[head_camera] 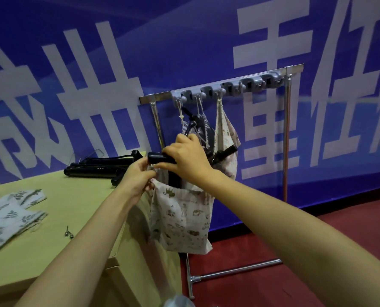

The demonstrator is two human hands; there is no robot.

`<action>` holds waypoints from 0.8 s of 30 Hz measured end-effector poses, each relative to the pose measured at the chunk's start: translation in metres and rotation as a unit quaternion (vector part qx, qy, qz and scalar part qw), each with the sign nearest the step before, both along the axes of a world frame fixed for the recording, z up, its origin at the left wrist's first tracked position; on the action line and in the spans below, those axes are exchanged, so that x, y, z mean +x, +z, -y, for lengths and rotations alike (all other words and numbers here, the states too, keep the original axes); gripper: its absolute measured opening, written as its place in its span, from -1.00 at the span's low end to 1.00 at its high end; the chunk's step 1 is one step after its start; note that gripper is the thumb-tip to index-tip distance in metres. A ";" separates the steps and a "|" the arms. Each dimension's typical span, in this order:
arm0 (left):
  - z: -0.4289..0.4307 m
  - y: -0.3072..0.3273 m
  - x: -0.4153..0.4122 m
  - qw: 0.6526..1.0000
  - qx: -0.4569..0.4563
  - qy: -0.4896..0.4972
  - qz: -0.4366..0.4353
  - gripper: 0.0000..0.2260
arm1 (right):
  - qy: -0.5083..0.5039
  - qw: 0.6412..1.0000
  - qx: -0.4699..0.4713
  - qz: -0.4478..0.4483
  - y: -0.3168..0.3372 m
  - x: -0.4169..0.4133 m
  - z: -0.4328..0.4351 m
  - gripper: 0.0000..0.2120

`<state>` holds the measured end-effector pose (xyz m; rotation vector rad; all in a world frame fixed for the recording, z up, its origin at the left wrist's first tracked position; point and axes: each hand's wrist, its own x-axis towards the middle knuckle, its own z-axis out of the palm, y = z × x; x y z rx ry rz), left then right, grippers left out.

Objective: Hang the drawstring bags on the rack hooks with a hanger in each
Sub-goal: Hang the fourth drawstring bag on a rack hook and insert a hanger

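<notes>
A cream drawstring bag with small brown prints hangs in mid-air in front of the rack. My left hand pinches its top left edge. My right hand grips a black hanger whose lower part sits inside the bag's mouth. Behind my hands, bags with black hangers hang from the grey hook strip on the metal rack; one is cream with prints. Hooks to the right on the strip are bare.
Several black hangers lie at the far edge of the wooden table. Leaf-print bags lie flat at the table's left. A small metal piece rests on the tabletop. Blue banner wall behind, red floor to the right.
</notes>
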<state>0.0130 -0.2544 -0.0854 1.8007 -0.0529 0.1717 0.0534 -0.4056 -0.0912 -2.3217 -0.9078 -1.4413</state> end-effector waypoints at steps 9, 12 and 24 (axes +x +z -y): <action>0.014 -0.017 -0.006 0.993 -0.109 0.033 -0.019 -0.80 | 0.037 0.990 -0.042 -0.130 0.003 -0.004 -0.019 -0.58; 0.021 -0.018 -0.006 0.991 -0.124 0.046 -0.007 -0.77 | 0.079 0.984 -0.029 -0.159 0.008 -0.004 -0.020 -0.61; 0.026 -0.022 -0.002 0.989 -0.128 0.043 0.052 -0.90 | 0.107 0.945 0.286 -0.120 -0.035 -0.014 0.013 -0.81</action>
